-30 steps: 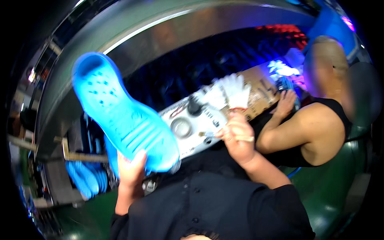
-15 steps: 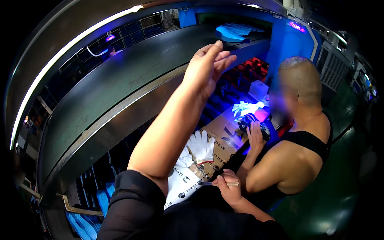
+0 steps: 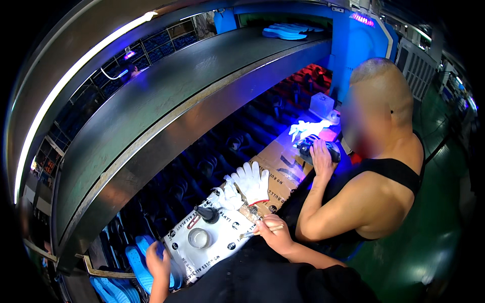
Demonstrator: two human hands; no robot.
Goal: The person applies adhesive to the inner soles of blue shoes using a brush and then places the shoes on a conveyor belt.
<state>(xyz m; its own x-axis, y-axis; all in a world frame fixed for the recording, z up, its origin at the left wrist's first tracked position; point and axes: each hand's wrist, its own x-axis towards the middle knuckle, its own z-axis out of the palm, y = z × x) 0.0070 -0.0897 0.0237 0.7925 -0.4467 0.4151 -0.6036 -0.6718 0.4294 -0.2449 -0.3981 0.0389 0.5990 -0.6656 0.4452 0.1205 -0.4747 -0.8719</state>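
Blue shoe [image 3: 136,260] is lying below the table's [image 3: 222,242] left corner; left hand [image 3: 157,262] is reaching it, grip unclear. Right hand [image 3: 273,233] is pinching a brush [image 3: 252,233] at the near edge; it could knock the jar [image 3: 200,237].

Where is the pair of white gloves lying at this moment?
In the head view, the white gloves lie on the cardboard sheet near the middle, just above the right hand and right of the small black bottle.
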